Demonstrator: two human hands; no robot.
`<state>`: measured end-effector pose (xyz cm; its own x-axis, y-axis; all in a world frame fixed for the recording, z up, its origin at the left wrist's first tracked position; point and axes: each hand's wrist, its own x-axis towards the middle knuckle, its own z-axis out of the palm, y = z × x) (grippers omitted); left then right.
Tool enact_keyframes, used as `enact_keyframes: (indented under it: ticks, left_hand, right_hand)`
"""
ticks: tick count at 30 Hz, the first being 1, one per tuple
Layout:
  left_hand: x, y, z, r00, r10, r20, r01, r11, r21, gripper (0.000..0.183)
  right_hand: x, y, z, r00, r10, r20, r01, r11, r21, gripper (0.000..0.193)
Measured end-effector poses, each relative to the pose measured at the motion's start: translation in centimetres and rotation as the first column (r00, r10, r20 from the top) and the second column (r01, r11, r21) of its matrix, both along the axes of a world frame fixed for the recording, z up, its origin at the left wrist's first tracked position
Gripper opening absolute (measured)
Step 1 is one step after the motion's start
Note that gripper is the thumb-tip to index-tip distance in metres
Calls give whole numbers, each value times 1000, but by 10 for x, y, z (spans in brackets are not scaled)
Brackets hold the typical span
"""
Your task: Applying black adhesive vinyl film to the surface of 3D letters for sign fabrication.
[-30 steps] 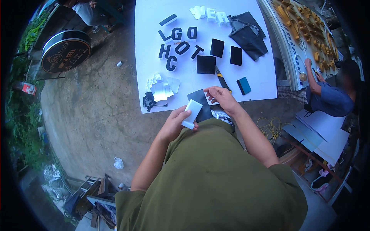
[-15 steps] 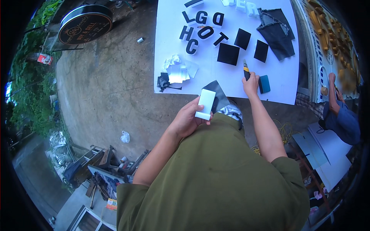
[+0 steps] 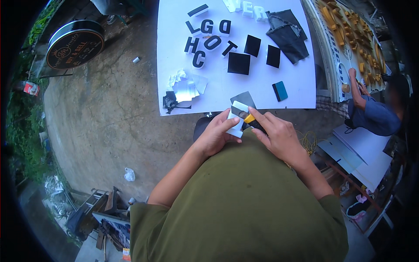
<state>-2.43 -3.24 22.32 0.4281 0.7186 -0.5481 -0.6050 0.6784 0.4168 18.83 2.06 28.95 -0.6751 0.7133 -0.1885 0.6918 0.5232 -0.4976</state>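
My left hand (image 3: 216, 135) grips a white L-shaped block (image 3: 234, 129), thumb on its face, in front of my belly. A dark grey sheet (image 3: 243, 99) sticks out beyond the block; whether it is attached to it, I cannot tell. In my right hand (image 3: 280, 134) is a yellow and black utility knife (image 3: 254, 121), its blade end against the block's upper part. The exact blade contact is hidden. Past my hands, on the white tabletop (image 3: 270, 83), lie a teal and black squeegee-like pad (image 3: 280, 91) and several black-faced cut-out letters (image 3: 212, 42).
Black squares (image 3: 238, 63), a folded dark cloth (image 3: 288, 37) and paper scraps (image 3: 183, 87) share the table. At right, another person (image 3: 371, 111) works at a board with yellow pieces (image 3: 353, 35). A round sign (image 3: 75, 44) stands at left; a ladder (image 3: 94, 203) lies lower left.
My right hand has come back from the tabletop with the utility knife and brought it to the white block. The block is now tilted in my left hand. The whole view has shifted.
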Motion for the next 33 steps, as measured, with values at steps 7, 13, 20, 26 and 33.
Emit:
enact_keyframes:
  ticks: [7, 13, 20, 26, 33]
  left_hand:
    - [-3, -9, -6, 994, 53, 96, -51, 999, -18, 43]
    - [-10, -17, -11, 992, 70, 102, -66, 997, -37, 39]
    - [-16, -23, -14, 996, 63, 67, -60, 997, -45, 38]
    - [-19, -21, -9, 998, 54, 30, -52, 998, -37, 39]
    - [-23, -20, -10, 999, 33, 15, -33, 999, -6, 38]
  right_hand:
    - [-10, -16, 2, 997, 9, 71, -10, 1000, 12, 62]
    - [-19, -21, 4, 996, 26, 91, -30, 999, 37, 62]
    - [-29, -24, 10, 991, 20, 131, -22, 1000, 15, 61]
    - [-36, -25, 12, 990, -5, 139, 4, 1000, 6, 60]
    - [-38, -23, 13, 990, -17, 143, 17, 1000, 0, 60]
